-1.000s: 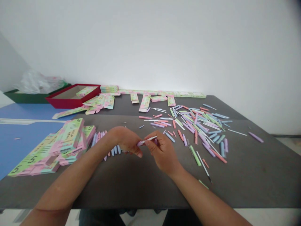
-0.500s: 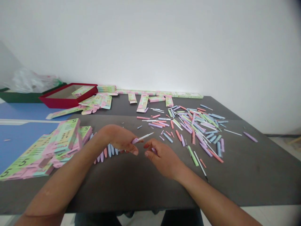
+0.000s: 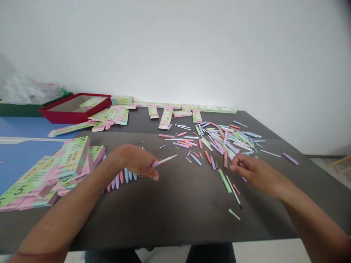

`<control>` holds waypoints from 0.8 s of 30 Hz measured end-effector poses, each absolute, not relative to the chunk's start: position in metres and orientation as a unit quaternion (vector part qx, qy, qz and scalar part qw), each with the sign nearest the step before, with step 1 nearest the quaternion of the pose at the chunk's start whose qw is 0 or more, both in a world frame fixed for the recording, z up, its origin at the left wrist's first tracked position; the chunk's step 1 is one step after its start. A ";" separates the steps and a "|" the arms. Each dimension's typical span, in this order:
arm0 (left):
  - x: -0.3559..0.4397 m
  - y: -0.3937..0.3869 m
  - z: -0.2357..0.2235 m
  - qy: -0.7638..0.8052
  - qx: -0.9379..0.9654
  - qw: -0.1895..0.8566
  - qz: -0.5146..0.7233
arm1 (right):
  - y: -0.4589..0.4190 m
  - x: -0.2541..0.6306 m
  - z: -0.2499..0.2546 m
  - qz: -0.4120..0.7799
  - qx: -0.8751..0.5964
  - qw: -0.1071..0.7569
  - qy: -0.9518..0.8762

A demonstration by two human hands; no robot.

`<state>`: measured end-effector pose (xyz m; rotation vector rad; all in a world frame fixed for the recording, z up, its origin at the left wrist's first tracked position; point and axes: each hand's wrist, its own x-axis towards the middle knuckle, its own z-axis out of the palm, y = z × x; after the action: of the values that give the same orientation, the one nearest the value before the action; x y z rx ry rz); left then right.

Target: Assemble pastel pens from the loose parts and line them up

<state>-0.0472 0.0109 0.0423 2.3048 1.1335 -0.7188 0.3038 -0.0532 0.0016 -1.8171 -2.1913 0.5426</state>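
Note:
My left hand (image 3: 142,162) is closed in a pinch around a pen refill (image 3: 168,159). The refill is white, its tip points to the right, and a short purple pen part sits at its near end. Under and beside this hand, a row of pastel pen barrels (image 3: 121,177) lies on the table, partly covered by the wrist. At the front edge of the loose pile of pen parts (image 3: 222,140), my right hand (image 3: 253,171) has its fingers curled together. A bit of a purple pen part (image 3: 242,165) shows among those fingers; the rest is hidden.
Stacked pastel cartons (image 3: 71,160) stand at left. Behind them are a red box (image 3: 64,117), flattened cartons (image 3: 115,116) and a plastic bag (image 3: 30,89). More cartons (image 3: 166,118) line the wall side. A green clip-like piece (image 3: 234,214) lies near the front edge.
My right hand has moved away from the left hand, rightward to the pile. The left hand keeps the refill almost in place. The green piece near the front edge is now uncovered.

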 end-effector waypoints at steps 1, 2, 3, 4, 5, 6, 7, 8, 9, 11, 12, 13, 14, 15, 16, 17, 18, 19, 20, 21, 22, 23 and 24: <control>-0.047 0.011 0.042 0.413 0.836 0.241 -0.270 | -0.065 0.308 -0.005 0.210 -0.616 0.076 -0.756; -0.046 0.011 0.042 0.413 0.829 0.249 -0.282 | -0.077 0.310 -0.013 0.230 -0.613 0.036 -0.755; -0.044 0.011 0.043 0.413 0.823 0.258 -0.292 | -0.089 0.311 -0.021 0.247 -0.613 0.006 -0.751; -0.043 0.010 0.044 0.414 0.820 0.264 -0.293 | -0.101 0.310 -0.030 0.257 -0.616 -0.016 -0.744; -0.041 0.009 0.044 0.416 0.818 0.270 -0.294 | -0.111 0.308 -0.038 0.259 -0.622 -0.027 -0.738; -0.040 0.009 0.045 0.417 0.814 0.275 -0.296 | -0.120 0.305 -0.046 0.261 -0.622 -0.032 -0.737; -0.039 0.008 0.045 0.419 0.811 0.277 -0.298 | -0.126 0.301 -0.052 0.260 -0.625 -0.032 -0.735; -0.038 0.007 0.045 0.421 0.810 0.277 -0.300 | -0.130 0.298 -0.058 0.257 -0.627 -0.031 -0.735; -0.037 0.007 0.045 0.420 0.810 0.276 -0.302 | -0.131 0.294 -0.063 0.248 -0.629 -0.028 -0.736; -0.035 0.006 0.044 0.418 0.813 0.271 -0.303 | -0.128 0.288 -0.069 0.214 -0.633 -0.023 -0.743; -0.035 0.006 0.043 0.416 0.814 0.270 -0.304 | -0.123 0.285 -0.072 0.191 -0.632 -0.019 -0.751; -0.034 0.005 0.043 0.415 0.814 0.270 -0.304 | -0.116 0.282 -0.074 0.165 -0.628 -0.017 -0.760; -0.033 0.005 0.043 0.416 0.812 0.271 -0.306 | -0.108 0.280 -0.075 0.138 -0.620 -0.014 -0.773; -0.033 0.005 0.043 0.418 0.811 0.272 -0.308 | -0.099 0.278 -0.077 0.111 -0.608 -0.011 -0.786; -0.032 0.004 0.043 0.418 0.809 0.271 -0.310 | -0.089 0.276 -0.078 0.085 -0.595 -0.008 -0.799; -0.032 0.004 0.044 0.418 0.809 0.270 -0.312 | -0.078 0.274 -0.079 0.063 -0.581 -0.004 -0.811; -0.032 0.004 0.044 0.418 0.810 0.267 -0.314 | -0.067 0.272 -0.079 0.046 -0.568 -0.001 -0.822; -0.032 0.003 0.044 0.419 0.810 0.265 -0.314 | -0.057 0.270 -0.080 0.031 -0.558 0.001 -0.829; -0.032 0.003 0.044 0.420 0.809 0.265 -0.313 | -0.046 0.268 -0.080 0.024 -0.545 0.005 -0.838; -0.033 0.004 0.044 0.421 0.808 0.269 -0.311 | -0.037 0.267 -0.081 0.021 -0.534 0.010 -0.845; -0.033 0.004 0.043 0.423 0.806 0.274 -0.310 | -0.028 0.266 -0.081 0.019 -0.524 0.014 -0.851; -0.034 0.004 0.042 0.424 0.804 0.280 -0.309 | -0.020 0.264 -0.082 0.016 -0.516 0.016 -0.856; -0.034 0.005 0.042 0.424 0.802 0.285 -0.309 | -0.013 0.263 -0.082 0.011 -0.512 0.018 -0.859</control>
<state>-0.0344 0.0048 0.0417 2.1459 1.1333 -0.8265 0.2633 -0.0126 -0.0822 -1.5904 -2.6680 0.0343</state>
